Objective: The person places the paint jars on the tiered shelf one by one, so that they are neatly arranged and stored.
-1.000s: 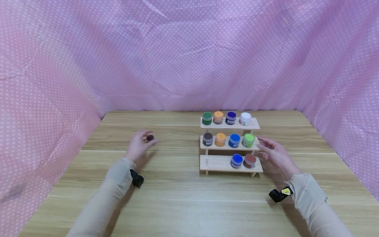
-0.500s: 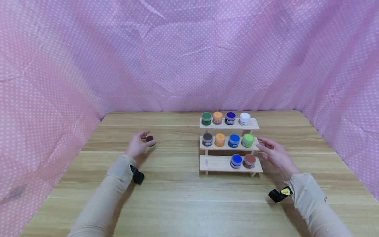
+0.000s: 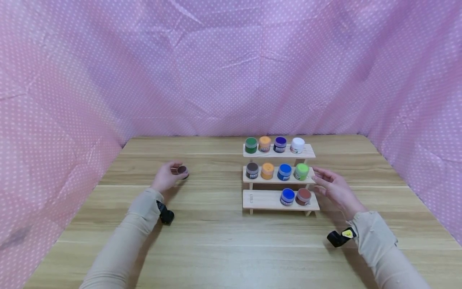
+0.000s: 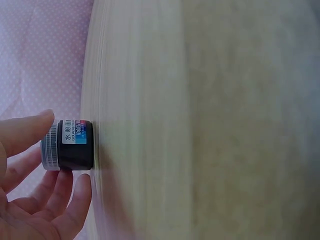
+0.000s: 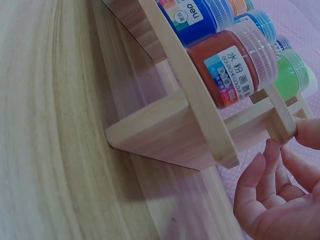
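Observation:
In the head view my left hand [image 3: 167, 176] is at the left of the table, thumb and fingers around a dark gouache jar [image 3: 182, 170]. The left wrist view shows this jar [image 4: 75, 145] upright with its base at the tabletop, the thumb near its clear lid and fingertips along the other side. At the right, my right hand [image 3: 335, 190] pinches the end of the middle step of a three-tier wooden stand [image 3: 265, 198]. In the right wrist view the thumb and fingertips meet that board's end [image 5: 282, 122].
Four-jar rows fill the top and middle steps, including a white jar [image 3: 297, 145] and a light green jar [image 3: 301, 171]. The lowest step bears a blue jar [image 3: 287, 196] and a red-brown jar [image 3: 303, 196] at its right. Pink dotted cloth [image 3: 223, 72] surrounds the table.
My left hand has brought the dark jar slightly down and toward me, onto the tabletop. The right hand stays at the stand's middle step.

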Action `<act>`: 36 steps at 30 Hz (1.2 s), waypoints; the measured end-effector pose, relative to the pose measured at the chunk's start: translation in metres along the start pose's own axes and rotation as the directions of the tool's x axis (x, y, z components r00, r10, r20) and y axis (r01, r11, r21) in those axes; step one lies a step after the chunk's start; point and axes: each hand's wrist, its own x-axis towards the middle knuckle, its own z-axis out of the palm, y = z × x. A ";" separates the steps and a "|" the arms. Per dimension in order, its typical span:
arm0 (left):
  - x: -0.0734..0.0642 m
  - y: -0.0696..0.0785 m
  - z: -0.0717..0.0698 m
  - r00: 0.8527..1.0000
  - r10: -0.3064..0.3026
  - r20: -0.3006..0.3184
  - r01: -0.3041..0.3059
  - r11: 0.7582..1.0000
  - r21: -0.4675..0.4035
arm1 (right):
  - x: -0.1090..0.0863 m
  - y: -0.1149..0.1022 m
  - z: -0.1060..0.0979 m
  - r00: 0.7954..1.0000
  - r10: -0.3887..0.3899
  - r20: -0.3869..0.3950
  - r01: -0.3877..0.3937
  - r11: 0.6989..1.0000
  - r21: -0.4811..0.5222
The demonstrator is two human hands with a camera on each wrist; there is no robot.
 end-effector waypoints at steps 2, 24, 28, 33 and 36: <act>0.000 0.000 0.000 1.000 0.008 0.002 -0.008 1.000 0.013 | 0.000 0.000 0.000 1.000 -0.005 0.000 0.005 1.000 0.001; 0.001 -0.002 0.000 0.999 -0.001 -0.034 0.003 0.999 0.054 | -0.001 0.000 -0.001 1.000 0.025 -0.005 -0.025 0.999 -0.024; 0.001 0.001 0.000 1.000 0.007 -0.030 -0.005 0.998 0.058 | -0.001 -0.001 -0.001 0.999 0.033 -0.011 -0.033 0.999 -0.025; -0.001 0.005 -0.002 0.999 0.021 -0.029 -0.019 0.998 0.054 | 0.001 0.000 -0.002 0.999 0.036 -0.005 -0.036 0.999 -0.011; -0.001 0.005 -0.003 0.999 0.032 -0.036 -0.030 0.998 0.055 | 0.001 0.000 -0.002 1.000 0.029 -0.004 -0.029 1.000 -0.005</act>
